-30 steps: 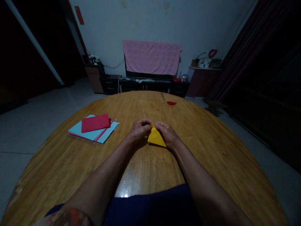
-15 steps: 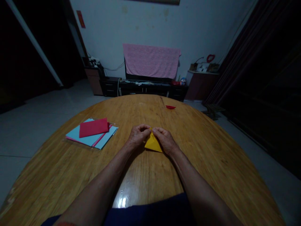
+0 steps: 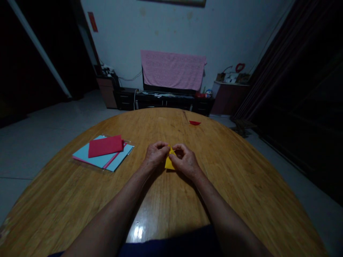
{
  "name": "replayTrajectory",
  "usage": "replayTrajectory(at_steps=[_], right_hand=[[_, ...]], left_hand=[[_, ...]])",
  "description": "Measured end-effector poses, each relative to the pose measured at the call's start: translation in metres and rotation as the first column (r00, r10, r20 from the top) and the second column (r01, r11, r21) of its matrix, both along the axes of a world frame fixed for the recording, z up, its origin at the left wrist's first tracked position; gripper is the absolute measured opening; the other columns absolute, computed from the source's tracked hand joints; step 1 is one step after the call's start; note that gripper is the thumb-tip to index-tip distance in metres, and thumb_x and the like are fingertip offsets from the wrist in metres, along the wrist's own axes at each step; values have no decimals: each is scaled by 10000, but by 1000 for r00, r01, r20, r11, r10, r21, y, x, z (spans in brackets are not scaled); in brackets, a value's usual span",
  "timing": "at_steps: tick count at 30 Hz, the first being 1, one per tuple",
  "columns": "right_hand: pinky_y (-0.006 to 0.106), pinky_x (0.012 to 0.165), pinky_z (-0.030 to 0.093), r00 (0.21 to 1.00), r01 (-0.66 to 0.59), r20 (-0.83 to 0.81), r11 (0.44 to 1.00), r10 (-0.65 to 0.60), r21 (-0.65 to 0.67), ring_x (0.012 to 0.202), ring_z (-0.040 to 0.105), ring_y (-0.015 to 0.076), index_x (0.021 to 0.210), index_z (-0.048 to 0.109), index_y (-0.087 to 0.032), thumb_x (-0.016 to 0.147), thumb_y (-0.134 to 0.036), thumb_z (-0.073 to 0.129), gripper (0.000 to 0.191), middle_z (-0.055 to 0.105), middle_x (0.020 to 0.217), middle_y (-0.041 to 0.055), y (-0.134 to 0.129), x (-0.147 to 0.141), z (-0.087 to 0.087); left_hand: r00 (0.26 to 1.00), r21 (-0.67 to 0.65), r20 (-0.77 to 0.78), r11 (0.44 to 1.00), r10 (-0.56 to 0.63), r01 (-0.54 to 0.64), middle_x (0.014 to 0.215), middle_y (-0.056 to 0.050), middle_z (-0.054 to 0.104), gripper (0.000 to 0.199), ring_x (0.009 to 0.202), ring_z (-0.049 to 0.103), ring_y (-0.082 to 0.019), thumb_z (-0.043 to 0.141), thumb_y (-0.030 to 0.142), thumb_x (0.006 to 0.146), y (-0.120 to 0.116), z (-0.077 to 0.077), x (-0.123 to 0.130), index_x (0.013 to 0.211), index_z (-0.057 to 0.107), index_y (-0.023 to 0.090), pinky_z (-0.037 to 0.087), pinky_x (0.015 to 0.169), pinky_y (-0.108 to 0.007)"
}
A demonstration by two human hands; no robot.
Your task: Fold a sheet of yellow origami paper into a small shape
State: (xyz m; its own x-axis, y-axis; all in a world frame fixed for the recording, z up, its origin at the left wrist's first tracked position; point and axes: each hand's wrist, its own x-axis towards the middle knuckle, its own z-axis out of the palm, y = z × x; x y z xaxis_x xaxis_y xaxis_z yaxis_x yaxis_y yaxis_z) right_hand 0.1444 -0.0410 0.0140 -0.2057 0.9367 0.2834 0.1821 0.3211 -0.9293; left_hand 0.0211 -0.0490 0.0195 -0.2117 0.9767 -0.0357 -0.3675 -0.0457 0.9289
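A folded piece of yellow paper [image 3: 169, 164] is held between my two hands, just above or on the wooden table. My left hand [image 3: 157, 154] pinches its upper left edge between thumb and fingers. On the other side my right hand [image 3: 185, 161] has its thumb pressed on the paper's face, the index finger curled near the top point. The right thumb and palm hide much of the paper's right side. Whether its lower edge touches the table I cannot tell.
The round wooden table [image 3: 230, 185] surrounds my arms. To the left lie light blue paper sheets [image 3: 93, 162] in a clear sleeve, with a folded red paper [image 3: 105, 146] on top. A small red folded paper [image 3: 194, 122] sits near the far edge.
My right thumb has moved down and left across the yellow paper, covering more of it. The right fingers have lifted and curled. My left hand keeps its pinch, slightly farther left.
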Motion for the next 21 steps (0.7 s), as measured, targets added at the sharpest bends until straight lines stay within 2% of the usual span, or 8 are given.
replayTrajectory(at_steps=[3, 7, 12, 14, 17, 21], right_hand=[[275, 617, 460, 997, 32, 64, 995, -37, 91, 694, 583, 161, 872, 562, -224, 740, -334, 623, 183, 622, 778, 21, 2, -1, -6], [281, 637, 464, 991, 77, 97, 984, -93, 159, 701, 592, 168, 832, 574, -216, 763, -340, 602, 144, 630, 777, 29, 1, -2, -5], [277, 644, 472, 989, 83, 107, 980, -103, 180, 711, 601, 164, 823, 580, -220, 782, -328, 575, 116, 637, 783, 24, -1, -3, -1], [277, 644, 475, 988, 93, 102, 979, -112, 180, 702, 599, 161, 802, 584, -217, 774, -324, 581, 110, 635, 773, 22, 0, -3, -1], [276, 628, 485, 989, 119, 66, 983, -129, 137, 681, 595, 157, 781, 586, -215, 759, -335, 596, 123, 624, 742, 14, 3, -3, -4], [285, 606, 519, 995, 74, -60, 997, -75, -20, 654, 628, 160, 806, 577, -218, 747, -360, 611, 158, 630, 722, 7, 4, -4, -9]], left_hand=[[1000, -2, 18, 1000, 14, -14, 507, 53, 517, 99, 430, 457, -77, 643, 137, 582, -1, 3, 2, 659, 588, 166, 360, 457, -211], [999, 12, 32, 1000, 9, -10, 506, 51, 513, 94, 448, 453, -72, 652, 139, 580, -1, 4, 3, 646, 589, 161, 340, 464, -202], [998, 26, 63, 1000, 5, -7, 512, 43, 526, 106, 462, 454, -61, 674, 130, 575, -1, 3, 3, 637, 590, 149, 334, 479, -192], [996, 24, 87, 999, -36, 34, 517, 36, 537, 113, 467, 472, -66, 685, 137, 578, -1, 3, 1, 651, 599, 148, 356, 495, -197], [983, -16, 128, 991, -129, 132, 533, 18, 562, 141, 474, 503, -80, 690, 143, 585, -2, 5, -3, 710, 625, 144, 385, 507, -209], [966, -40, 150, 975, -208, 217, 568, -15, 585, 128, 490, 530, -95, 664, 153, 611, -1, 8, -9, 731, 639, 119, 399, 490, -214]])
